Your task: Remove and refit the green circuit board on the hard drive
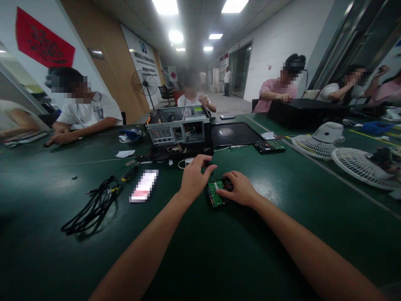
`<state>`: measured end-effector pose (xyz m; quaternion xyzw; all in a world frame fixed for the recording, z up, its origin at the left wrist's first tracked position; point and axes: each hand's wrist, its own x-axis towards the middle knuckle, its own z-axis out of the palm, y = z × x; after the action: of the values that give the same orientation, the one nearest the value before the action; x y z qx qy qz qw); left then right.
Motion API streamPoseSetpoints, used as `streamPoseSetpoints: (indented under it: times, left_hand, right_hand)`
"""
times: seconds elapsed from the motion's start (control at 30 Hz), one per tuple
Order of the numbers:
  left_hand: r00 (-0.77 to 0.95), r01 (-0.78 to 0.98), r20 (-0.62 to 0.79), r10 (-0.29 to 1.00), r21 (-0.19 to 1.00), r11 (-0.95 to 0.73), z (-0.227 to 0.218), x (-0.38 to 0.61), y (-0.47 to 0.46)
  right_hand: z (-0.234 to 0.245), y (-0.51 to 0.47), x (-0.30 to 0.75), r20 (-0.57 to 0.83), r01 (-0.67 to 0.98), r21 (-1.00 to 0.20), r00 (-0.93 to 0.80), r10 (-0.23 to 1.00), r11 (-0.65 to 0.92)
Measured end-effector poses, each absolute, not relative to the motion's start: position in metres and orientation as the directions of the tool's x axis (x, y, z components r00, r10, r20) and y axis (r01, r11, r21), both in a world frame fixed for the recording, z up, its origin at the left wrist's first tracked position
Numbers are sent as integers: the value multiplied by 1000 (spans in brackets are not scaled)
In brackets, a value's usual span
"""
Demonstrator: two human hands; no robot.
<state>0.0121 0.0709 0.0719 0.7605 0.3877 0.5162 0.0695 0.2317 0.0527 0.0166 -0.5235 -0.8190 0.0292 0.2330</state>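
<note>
A hard drive [215, 193] lies on the green table [200, 246] with its green circuit board facing up. My right hand [239, 189] rests on the drive's right side, fingers curled over it and holding it. My left hand [196, 177] hovers just left of and above the drive, fingers bent in a loose pinch; what they hold, if anything, is too small to see. An open computer case [178, 129] stands just beyond both hands.
A coil of black cable [94, 205] and a screwdriver [130, 172] lie to the left. A black side panel [233, 133], a second drive [269, 146] and fan grilles [360, 165] are to the right. Several other people sit around the table.
</note>
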Motion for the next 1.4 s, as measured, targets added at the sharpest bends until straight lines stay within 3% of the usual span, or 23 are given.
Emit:
streamPoseSetpoints:
  times: [0.17, 0.5, 0.97, 1.4]
  left_hand:
    - [199, 497, 727, 657, 502, -707, 74, 12, 71]
    - [207, 589, 782, 588, 380, -713, 82, 7, 71]
    - [258, 553, 774, 579, 373, -745, 87, 8, 68]
    - [212, 543, 761, 614, 431, -721, 81, 7, 71]
  right_hand:
    - [22, 47, 228, 417, 833, -275, -347, 840, 480]
    - [31, 44, 227, 417, 676, -261, -565, 712, 689]
    - [52, 13, 206, 284, 746, -110, -610, 740, 657]
    - [52, 25, 224, 257, 679, -127, -682, 685, 723]
